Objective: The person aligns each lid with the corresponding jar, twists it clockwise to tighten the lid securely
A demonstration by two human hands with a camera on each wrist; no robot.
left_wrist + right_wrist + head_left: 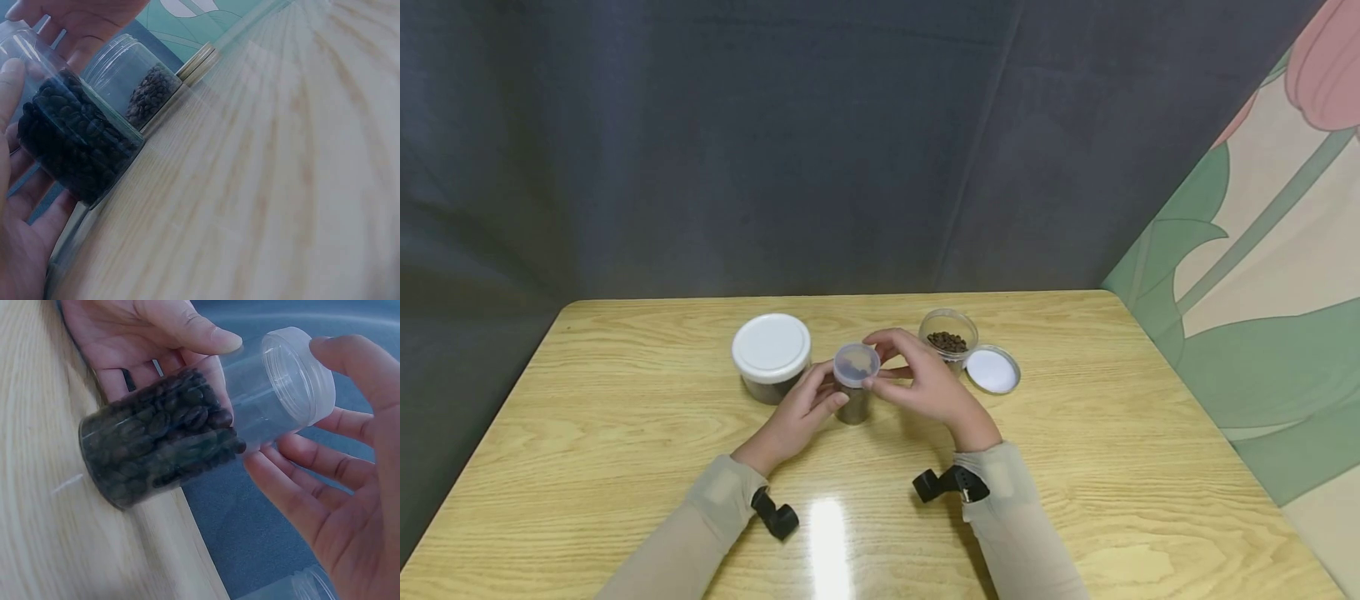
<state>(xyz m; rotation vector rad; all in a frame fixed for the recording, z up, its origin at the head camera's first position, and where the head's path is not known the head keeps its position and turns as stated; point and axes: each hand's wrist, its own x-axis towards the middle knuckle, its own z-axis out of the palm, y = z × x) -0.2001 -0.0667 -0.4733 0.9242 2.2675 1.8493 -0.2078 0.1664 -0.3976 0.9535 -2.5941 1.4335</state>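
Observation:
A clear jar of coffee beans (852,408) stands upright on the table, with a translucent lid (857,364) on its top. My left hand (793,418) holds the jar's side, thumb toward the front. From the right, my right hand (925,385) pinches the rim of the lid between thumb and fingers. In the right wrist view, dark beans (156,437) fill the lower part of the jar, below the frosted lid (312,378). The left wrist view has the same jar (81,131) close up; part of its top is cut off there.
A wide tub with a white lid (771,346) stands left of the jar. Behind my right hand is an open clear jar (949,321) partly filled with brown beans. A round lid (992,370) lies beside it. A dark curtain (790,150) hangs behind the wooden table (625,417).

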